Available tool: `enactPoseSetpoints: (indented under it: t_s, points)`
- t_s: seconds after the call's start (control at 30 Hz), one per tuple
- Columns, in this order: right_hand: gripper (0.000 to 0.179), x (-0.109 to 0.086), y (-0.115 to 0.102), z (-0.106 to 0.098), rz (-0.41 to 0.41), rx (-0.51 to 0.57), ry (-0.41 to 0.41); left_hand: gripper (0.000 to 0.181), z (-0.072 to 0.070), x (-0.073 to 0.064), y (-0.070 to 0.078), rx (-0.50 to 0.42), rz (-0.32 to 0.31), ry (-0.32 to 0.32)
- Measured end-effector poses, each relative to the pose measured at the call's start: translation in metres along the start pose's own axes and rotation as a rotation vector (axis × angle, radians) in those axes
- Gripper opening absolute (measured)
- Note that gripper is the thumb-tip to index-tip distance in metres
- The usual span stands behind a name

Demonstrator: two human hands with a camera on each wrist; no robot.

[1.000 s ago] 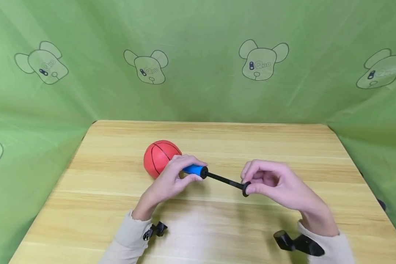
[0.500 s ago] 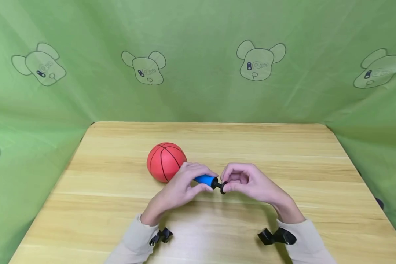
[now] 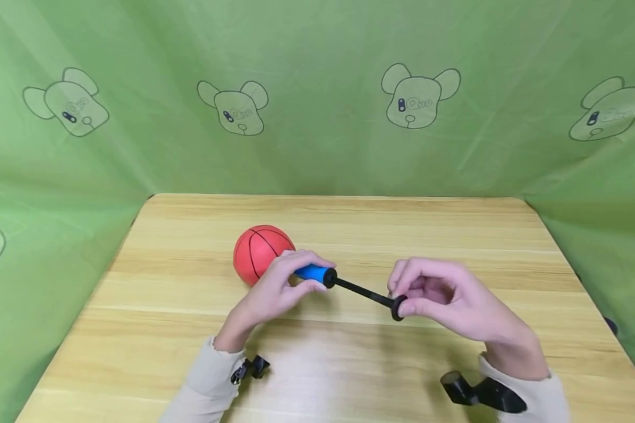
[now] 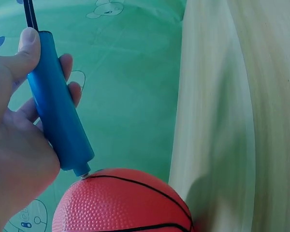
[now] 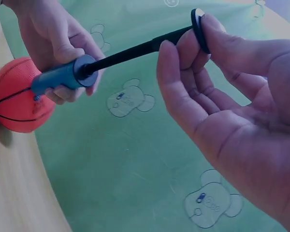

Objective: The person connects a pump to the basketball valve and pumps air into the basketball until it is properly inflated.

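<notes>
A blue hand pump (image 4: pixel 60 101) lies along my left hand (image 3: pixel 275 291), which grips its barrel with thumb and fingers. In the left wrist view the pump's nozzle end meets the top of a red basketball (image 3: pixel 261 254) with black lines. The black plunger rod (image 3: pixel 362 290) stands far out of the barrel. At its end my right hand (image 3: pixel 450 296) pinches the round black handle disc (image 5: pixel 199 31) between thumb and fingers. In the head view the left hand covers part of the barrel and overlaps the ball.
The ball rests on a light wooden table (image 3: pixel 190 329). Green cloth (image 3: pixel 317 147) printed with bear heads hangs behind it and at both sides. A small black camera mount (image 3: pixel 484 393) sits on the right wrist, another mount (image 3: pixel 251 368) on the left.
Half a second ago the right hand had pushed the rod nearly all the way into the barrel. Now it has drawn it out to the right again, and the left hand has shifted slightly left.
</notes>
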State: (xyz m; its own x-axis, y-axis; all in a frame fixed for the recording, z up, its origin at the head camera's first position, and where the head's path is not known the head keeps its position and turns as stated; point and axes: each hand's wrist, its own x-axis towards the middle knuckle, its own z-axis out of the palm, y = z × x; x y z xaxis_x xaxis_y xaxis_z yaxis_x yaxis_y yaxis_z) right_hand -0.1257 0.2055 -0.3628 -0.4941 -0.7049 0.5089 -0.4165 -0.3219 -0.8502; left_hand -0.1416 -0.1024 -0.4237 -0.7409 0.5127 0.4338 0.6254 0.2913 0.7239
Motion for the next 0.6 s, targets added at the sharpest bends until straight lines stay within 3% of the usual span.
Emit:
enactPoseSetpoints:
  t_s: [0.13,0.4,0.6]
  points:
    - [0.032,0.003,0.007,0.001,0.036,-0.017,0.013,0.032,0.003,0.001,0.001,0.003,-0.004,0.004]
    - [0.017,0.009,0.043,0.007,0.322,-0.056,0.064,0.028,0.026,0.004,0.006,0.019,0.020,-0.047]
    - [0.014,0.011,0.051,0.010,0.326,-0.017,0.051,0.028,0.024,0.003,0.004,0.001,0.036,-0.077]
